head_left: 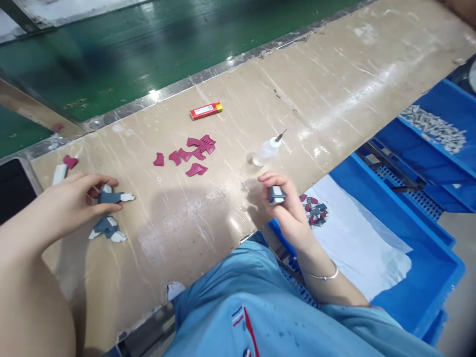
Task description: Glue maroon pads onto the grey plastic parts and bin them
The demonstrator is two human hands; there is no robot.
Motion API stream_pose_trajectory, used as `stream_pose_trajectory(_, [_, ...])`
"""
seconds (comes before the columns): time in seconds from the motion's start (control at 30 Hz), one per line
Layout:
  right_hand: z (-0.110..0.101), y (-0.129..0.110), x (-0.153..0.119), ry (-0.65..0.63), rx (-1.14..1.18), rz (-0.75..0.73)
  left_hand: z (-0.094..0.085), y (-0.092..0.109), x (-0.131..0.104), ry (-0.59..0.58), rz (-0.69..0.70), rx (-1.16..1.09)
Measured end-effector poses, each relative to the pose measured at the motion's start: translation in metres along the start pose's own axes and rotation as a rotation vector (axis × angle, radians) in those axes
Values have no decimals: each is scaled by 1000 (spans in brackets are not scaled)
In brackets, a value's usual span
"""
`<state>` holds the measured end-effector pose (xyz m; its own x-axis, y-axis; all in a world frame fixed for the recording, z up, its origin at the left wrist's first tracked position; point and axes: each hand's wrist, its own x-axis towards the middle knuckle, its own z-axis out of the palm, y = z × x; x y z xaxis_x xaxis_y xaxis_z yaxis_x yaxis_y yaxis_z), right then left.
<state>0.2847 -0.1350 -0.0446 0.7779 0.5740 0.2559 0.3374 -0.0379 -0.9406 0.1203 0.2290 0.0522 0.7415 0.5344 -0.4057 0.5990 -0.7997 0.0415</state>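
Note:
On the left of the bench, my left hand (84, 196) has thumb and fingers closed around a dark grey and white plastic part (110, 197). Just below it lies a similar dark grey and white part (107, 229). Over the bench's front edge, my right hand (288, 208) grips a small dark grey piece with a white face (276, 195). Several flat maroon plastic pieces (185, 155) are scattered mid-bench. A clear squeeze bottle with a needle tip (266, 152) stands tilted above my right hand.
A red and yellow box (206, 111) lies near the far edge of the bench (178, 208). At far left are a maroon piece (70, 161), a white block (60, 174) and a dark screen-like object (17, 188). Blue bins (420, 277) at right hold a white sheet and parts.

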Motion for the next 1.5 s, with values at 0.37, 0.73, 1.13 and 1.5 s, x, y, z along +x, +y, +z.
stream_pose_trajectory(0.37, [-72, 62, 52, 169, -631, -42, 0, 36, -45, 403, 579, -358])
stream_pose_trajectory(0.73, [-15, -36, 17, -147, -226, -286, 11, 103, -63, -50, 452, -996])
stream_pose_trajectory(1.13, [53, -55, 22, -424, 107, -438, 25, 127, -67, -414, 461, -1208])
stream_pose_trajectory(1.5, [56, -50, 19, -454, 200, -372, 31, 3, -82, 274, 385, -179])
